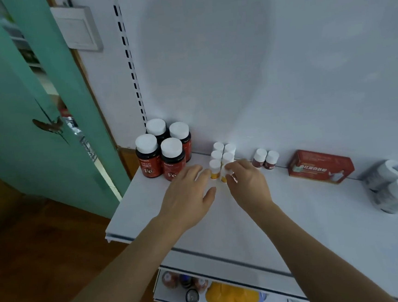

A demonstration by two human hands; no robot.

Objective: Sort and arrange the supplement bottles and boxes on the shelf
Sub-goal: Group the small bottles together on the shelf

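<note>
On the white metal shelf (296, 226), the left hand (187, 195) lies with fingers straight, fingertips touching the front small white-capped yellow bottle (215, 170). The right hand (249, 182) pinches its neighbour, another white-capped yellow bottle (226, 172). Behind stand four more small bottles; farther left, four dark red-labelled bottles (164, 151); right, a red cardboard box (319, 165).

I see my right hand (245, 183) pinching a small white-capped bottle (227, 170) at the front of a cluster of small bottles (220, 153) on the white shelf (319, 212). My left hand (187, 195) rests open beside them, near four dark bottles (164, 151); a red box (319, 166) lies further right.
</note>
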